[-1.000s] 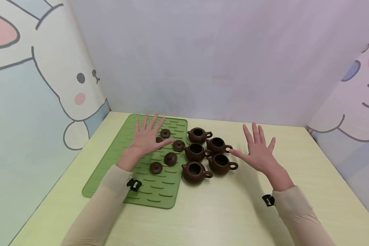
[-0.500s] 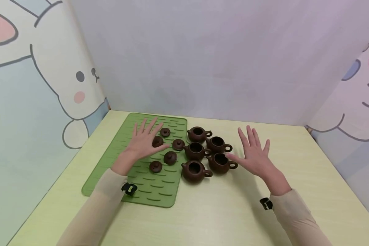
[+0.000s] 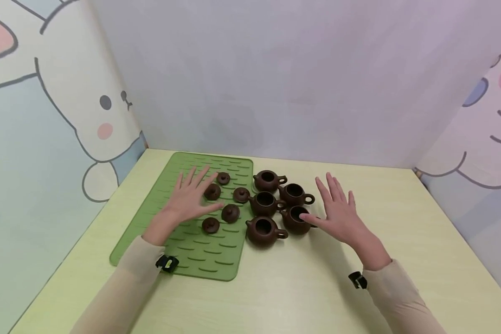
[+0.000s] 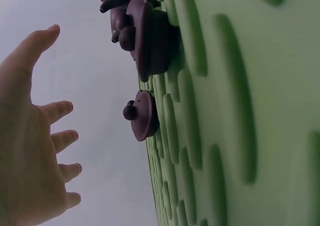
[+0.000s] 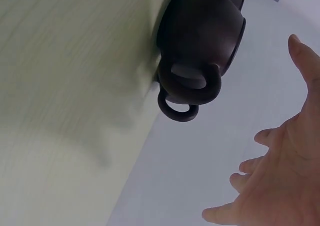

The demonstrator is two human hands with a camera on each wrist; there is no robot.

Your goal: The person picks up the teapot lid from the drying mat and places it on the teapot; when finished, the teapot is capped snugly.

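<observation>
My left hand (image 3: 186,200) hovers with fingers spread above a green ridged mat (image 3: 223,266), touching nothing. Several dark brown teapot lids with round knobs lie on the mat; a near one (image 3: 210,225) and a larger one (image 3: 231,213) are beside the hand. In the left wrist view a lid (image 4: 145,117) rests knob outward on the mat. My right hand (image 3: 338,215) is spread in the air, its thumb crossing in front of a lidless brown teapot (image 3: 294,226). That teapot's looped handle (image 5: 212,85) shows in the right wrist view, apart from the fingers.
Several lidless teapots stand grouped along the mat's right edge, the nearest one (image 3: 262,232) toward the front. The pale wooden table (image 3: 284,292) is bounded by a plain back wall (image 3: 275,93) and side walls printed with cartoon figures.
Both hands have lowered slightly and shifted left, still spread. The right thumb now overlaps the front right teapot in view. The lids and teapots have stayed in place.
</observation>
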